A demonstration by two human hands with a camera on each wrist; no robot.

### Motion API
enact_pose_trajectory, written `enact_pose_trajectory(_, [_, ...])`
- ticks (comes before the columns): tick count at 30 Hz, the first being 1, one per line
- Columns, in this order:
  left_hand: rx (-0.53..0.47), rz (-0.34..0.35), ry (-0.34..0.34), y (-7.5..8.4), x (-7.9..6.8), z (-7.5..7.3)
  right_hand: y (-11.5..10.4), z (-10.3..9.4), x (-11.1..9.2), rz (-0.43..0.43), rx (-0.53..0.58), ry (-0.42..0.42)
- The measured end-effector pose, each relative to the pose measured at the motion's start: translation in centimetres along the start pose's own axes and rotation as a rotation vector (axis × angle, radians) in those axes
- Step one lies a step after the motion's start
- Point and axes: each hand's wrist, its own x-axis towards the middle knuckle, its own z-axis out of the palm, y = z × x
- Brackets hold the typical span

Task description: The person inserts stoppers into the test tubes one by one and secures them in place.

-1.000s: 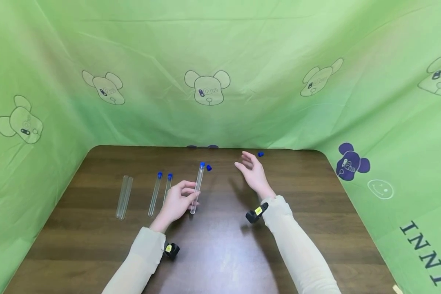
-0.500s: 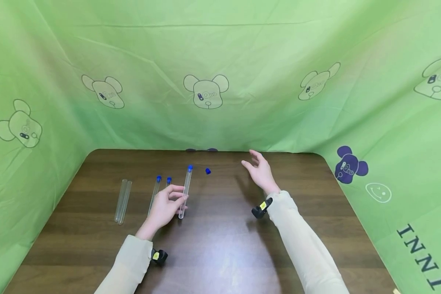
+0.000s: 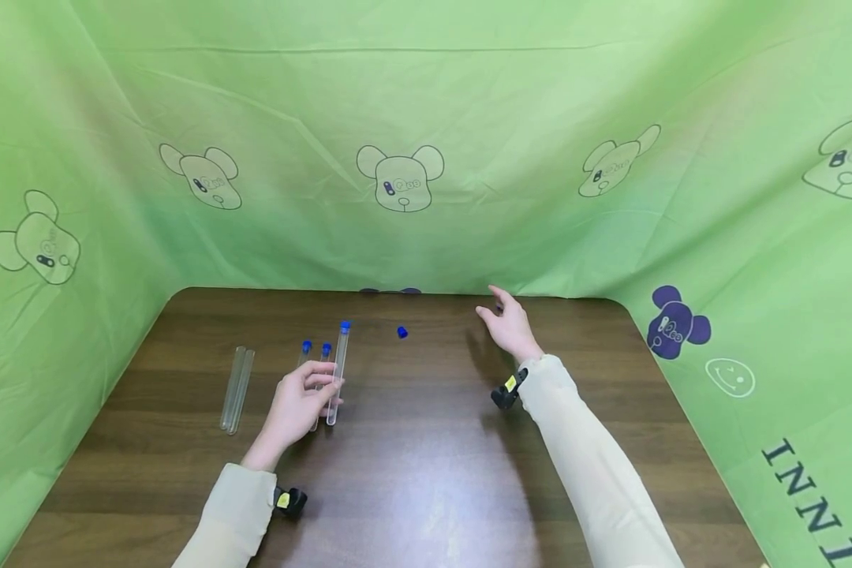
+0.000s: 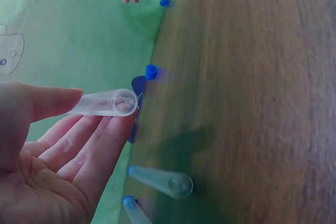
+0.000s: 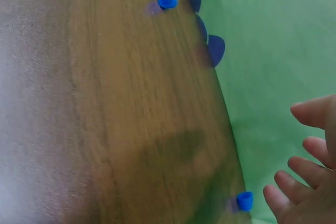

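Between thumb and fingers, my left hand [image 3: 294, 406] pinches a clear test tube [image 3: 338, 355] with a blue cap on its upper end. Two more capped test tubes lie on the table beneath and beside that hand, partly hidden by it; the left wrist view shows one tube [image 4: 163, 183] and the end of the other tube [image 4: 135, 211]. My right hand [image 3: 511, 327] hovers near the table's back edge, fingers spread and holding nothing. Close to its fingertips in the right wrist view is a loose blue cap [image 5: 245, 201], mostly hidden by the hand in the head view.
Another loose blue cap [image 3: 401, 332] lies toward the back middle of the brown wooden table [image 3: 412, 457]. Two uncapped test tubes [image 3: 242, 392] lie side by side at the left. A green printed cloth [image 3: 397, 244] rises behind the table and along its sides.
My left hand has carried the capped test tube leftward, over to the lying capped tubes. My right hand has drifted right toward the back-edge cap, now covering it in the head view.
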Motion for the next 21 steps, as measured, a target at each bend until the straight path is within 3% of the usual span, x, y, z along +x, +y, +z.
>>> enact_pose_trajectory(21, [-0.01, -0.002, 0.117, -0.8, -0.3, -3.8, 1.2, -0.6, 1.9, 0.001, -0.256, -0.082])
